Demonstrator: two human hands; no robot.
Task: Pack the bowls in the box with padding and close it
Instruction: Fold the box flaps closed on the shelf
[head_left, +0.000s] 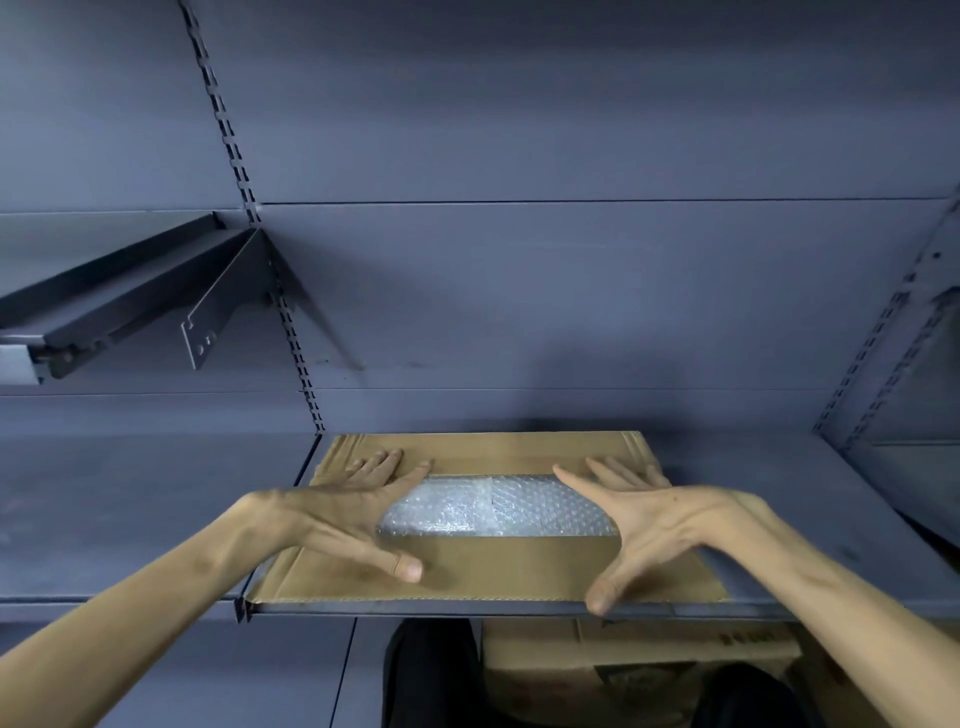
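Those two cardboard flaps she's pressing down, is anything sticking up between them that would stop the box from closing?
Nothing visible does. The left hand and right hand span the far flap and near flap of the box. In the gap between them only bubble wrap shows, lying below the flap edges. No bowls are visible.

A grey metal shelf (130, 509) runs across the lower half of the frame. At lower centre, the cardboard box (498, 571) sits directly on it, reaching its front edge.

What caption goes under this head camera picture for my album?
Two bare hands, left hand and right hand, press the brown cardboard box flaps nearly shut over clear bubble wrap padding.
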